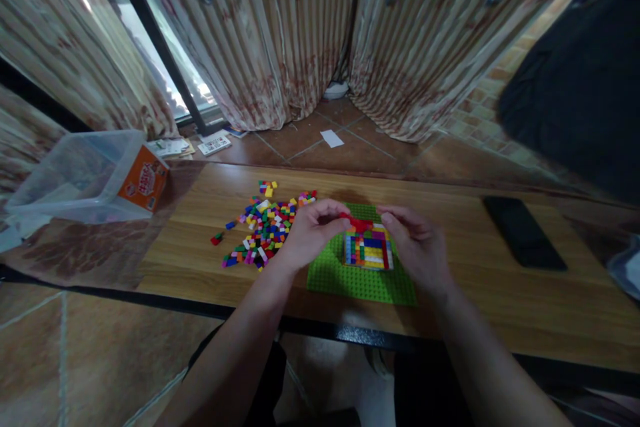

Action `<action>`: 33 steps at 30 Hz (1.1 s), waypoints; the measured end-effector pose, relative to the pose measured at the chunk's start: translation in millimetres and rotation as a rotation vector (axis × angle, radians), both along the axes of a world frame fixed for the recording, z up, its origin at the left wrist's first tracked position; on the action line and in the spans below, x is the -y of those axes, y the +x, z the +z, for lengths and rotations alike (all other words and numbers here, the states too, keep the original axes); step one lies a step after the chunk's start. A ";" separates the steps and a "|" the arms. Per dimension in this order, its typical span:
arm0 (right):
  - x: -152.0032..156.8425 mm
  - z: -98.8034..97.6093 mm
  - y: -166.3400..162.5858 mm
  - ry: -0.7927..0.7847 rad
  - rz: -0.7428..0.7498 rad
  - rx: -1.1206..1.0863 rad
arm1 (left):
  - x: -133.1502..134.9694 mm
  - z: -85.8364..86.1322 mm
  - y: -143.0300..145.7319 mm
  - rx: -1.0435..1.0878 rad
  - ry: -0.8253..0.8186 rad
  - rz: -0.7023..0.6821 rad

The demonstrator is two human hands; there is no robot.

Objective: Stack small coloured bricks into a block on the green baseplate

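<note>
A green baseplate lies on the wooden table, carrying a small multicoloured brick build. My left hand is curled at the build's left side, its fingers pinched on a red brick at the top far edge. On the right side, my right hand has its fingers bent onto the same red brick and the build's corner. A heap of loose coloured bricks is spread just left of my left hand.
A clear plastic tub with an orange label stands at the table's far left. A black phone lies flat at the right. Curtains, a tiled floor with papers, and a dark cloth at the upper right lie beyond the table.
</note>
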State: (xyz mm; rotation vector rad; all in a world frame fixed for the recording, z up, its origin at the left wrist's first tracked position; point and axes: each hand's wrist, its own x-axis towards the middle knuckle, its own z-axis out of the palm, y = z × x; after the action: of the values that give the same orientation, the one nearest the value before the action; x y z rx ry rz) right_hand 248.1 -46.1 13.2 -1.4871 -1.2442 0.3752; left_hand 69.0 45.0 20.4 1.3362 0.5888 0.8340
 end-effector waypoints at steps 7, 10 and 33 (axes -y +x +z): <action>9.0 -2.2 1.6 -0.090 0.104 0.073 | 11.7 -5.9 14.2 0.024 0.037 -0.005; 10.1 -3.4 4.3 -0.087 0.079 0.061 | 13.4 -9.1 16.8 0.002 0.055 -0.004; 13.0 -10.8 30.3 -0.173 -0.162 0.262 | 8.9 -13.2 12.4 -0.405 0.278 0.053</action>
State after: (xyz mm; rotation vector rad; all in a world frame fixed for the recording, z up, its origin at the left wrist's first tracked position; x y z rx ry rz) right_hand 278.4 -59.2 2.4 -1.8170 -1.3094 0.1870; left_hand 81.4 36.1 7.3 1.7707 0.8490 0.7078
